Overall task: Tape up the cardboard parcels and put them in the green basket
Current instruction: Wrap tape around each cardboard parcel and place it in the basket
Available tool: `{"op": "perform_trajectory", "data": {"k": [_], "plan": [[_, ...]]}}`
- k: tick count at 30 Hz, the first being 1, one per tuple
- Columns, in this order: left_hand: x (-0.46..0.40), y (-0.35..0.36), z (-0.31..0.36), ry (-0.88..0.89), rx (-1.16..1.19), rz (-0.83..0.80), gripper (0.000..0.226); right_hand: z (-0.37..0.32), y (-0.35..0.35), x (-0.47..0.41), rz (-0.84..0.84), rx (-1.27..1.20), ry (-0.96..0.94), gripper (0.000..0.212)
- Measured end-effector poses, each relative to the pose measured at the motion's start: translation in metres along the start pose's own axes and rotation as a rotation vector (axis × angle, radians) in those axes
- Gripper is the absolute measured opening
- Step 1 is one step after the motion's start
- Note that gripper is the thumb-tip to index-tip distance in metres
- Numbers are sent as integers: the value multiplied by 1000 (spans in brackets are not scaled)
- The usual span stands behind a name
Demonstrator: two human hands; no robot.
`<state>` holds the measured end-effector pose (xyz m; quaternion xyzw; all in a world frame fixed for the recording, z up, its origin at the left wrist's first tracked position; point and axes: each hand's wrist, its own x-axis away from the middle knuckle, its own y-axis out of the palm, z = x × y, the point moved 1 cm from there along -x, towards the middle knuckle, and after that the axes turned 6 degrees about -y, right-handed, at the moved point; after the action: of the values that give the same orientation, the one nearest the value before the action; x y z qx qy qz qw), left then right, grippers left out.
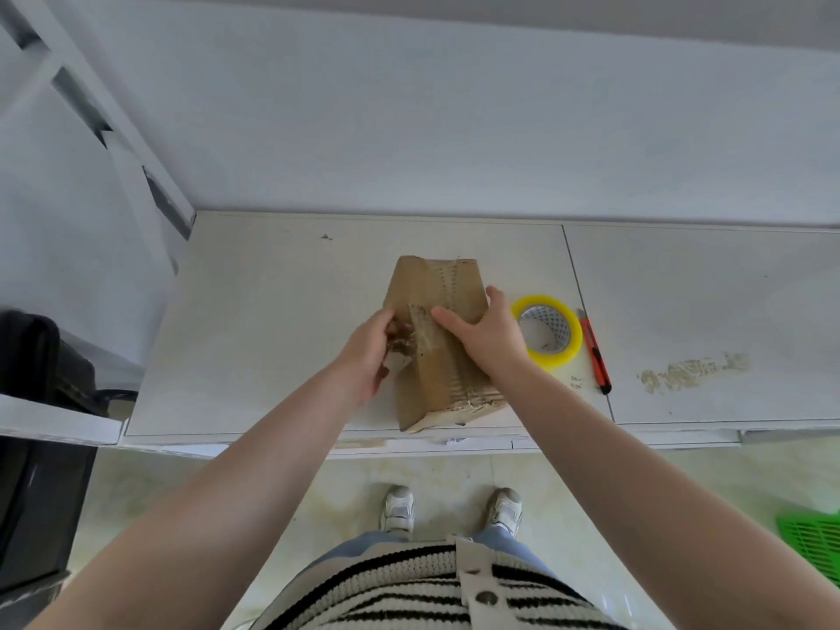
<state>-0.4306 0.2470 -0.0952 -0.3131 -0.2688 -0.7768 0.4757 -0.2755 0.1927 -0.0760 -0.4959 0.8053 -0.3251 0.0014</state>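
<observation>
One cardboard parcel (pixel 436 338) stands on the desk (pixel 272 334), with no readable writing on it. The left hand (pixel 368 356) grips its left flap; the right hand (pixel 486 338) presses flat on top. Just right lie one yellow tape roll (pixel 566 352) and one orange box cutter (pixel 595 356). One green basket (pixel 813 545) sits on the floor.

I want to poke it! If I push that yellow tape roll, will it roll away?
Probably not: the tape roll lies flat on the table, so it would likely slide. Stood on edge, it could roll. It looks light, with a hollow middle.
</observation>
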Motion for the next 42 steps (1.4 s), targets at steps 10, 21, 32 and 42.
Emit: {"op": "perform_trajectory", "data": {"k": [10,21,32,42], "plan": [[-4,8,-2,57,33,-34,46,11,20,9,-175,-254,-47,17],[5,-21,-2,24,295,-373,70,6,-28,23,-121,-356,2,59],[10,124,23,165,-103,-320,55,73,-148,80,58,-856,240,37],[78,378,-29,189,-436,-679,71,201,-298,165,517,-953,302,36]]}}
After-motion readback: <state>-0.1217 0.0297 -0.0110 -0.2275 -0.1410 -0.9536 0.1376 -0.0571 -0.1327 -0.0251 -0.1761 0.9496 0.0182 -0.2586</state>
